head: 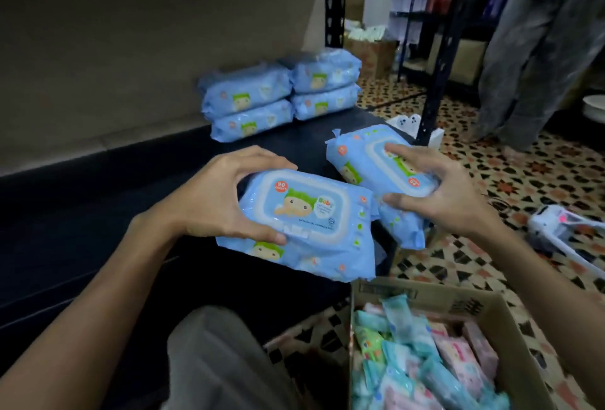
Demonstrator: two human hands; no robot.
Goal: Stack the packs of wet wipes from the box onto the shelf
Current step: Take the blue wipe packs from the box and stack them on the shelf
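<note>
hands gripping wipes packs, shelf

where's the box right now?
Head view, bottom right: the box sits open on the tiled floor, below the right hand, beside the shelf.

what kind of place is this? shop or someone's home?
Probably a shop stockroom or back room. Dark metal shelving lines the space, identical blue wipe packs sit stacked two-high on the low shelf, and an open cardboard box full of more packs stands on the tiled floor.
</note>
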